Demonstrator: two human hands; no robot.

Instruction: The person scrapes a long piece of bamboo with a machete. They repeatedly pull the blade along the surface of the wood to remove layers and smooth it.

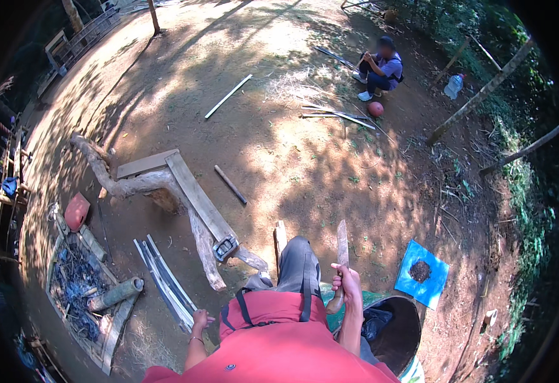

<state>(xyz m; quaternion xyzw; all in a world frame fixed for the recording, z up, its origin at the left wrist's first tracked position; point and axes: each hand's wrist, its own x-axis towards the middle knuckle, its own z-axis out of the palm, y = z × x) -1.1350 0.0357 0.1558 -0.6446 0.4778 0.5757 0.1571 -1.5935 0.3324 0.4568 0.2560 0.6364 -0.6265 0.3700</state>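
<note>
My right hand (348, 284) is closed round a machete, whose broad, worn blade (342, 242) points up and away from me. Its long handle (335, 302) sticks out below my fist, beside my right thigh. Down by my left side, my left hand (203, 318) hangs low with its fingers loosely apart, and I see nothing held in it. The near ends of several split bamboo strips (168, 284) lie right beside that hand. A narrow piece of wood (281, 236) shows just left of my knee.
A forked log with planks (199, 198) stands ahead on the left, a metal object (226, 247) on it. Ashes (81, 287) and a bamboo tube (117, 295) lie left. A barrel (407, 332) and blue sheet (408, 288) are right. A person (388, 67) crouches far off.
</note>
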